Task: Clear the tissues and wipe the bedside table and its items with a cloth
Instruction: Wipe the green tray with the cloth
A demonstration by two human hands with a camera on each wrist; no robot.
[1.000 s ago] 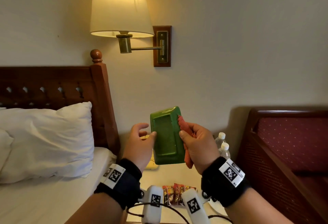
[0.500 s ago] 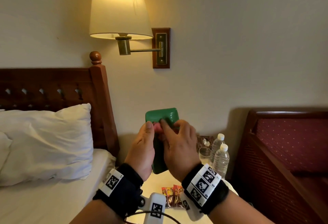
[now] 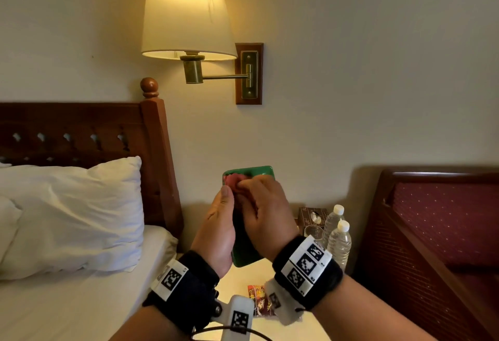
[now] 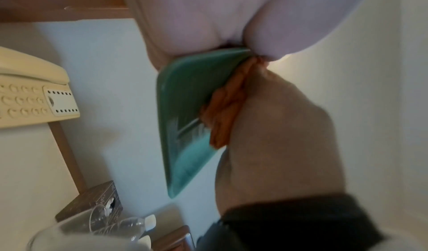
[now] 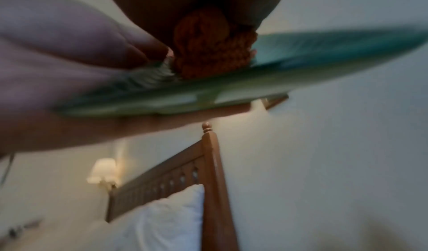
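— What do you hold now?

— My left hand (image 3: pixel 219 228) grips the green tray (image 3: pixel 249 255) by its left edge and holds it upright in the air, above the bedside table (image 3: pixel 244 277). My right hand (image 3: pixel 266 217) is closed around the red cloth (image 3: pixel 234 180) and presses it on the upper part of the tray. The two hands are close together, almost touching.

— And from the wrist cameras?

— In the left wrist view the cloth (image 4: pixel 225 106) is bunched between my right hand and the tray (image 4: pixel 185 115). The right wrist view is blurred, but the cloth (image 5: pixel 209 53) lies on the tray (image 5: pixel 301 57) there too.

— What stands on the table?

— Two water bottles (image 3: pixel 339 242) at the right, a glass (image 3: pixel 314 233) just beside them, a brown tissue box (image 3: pixel 310 216) behind the glass near the wall, and snack packets (image 3: pixel 258 298) at the front. The left wrist view shows also a cream telephone (image 4: pixel 30 93).
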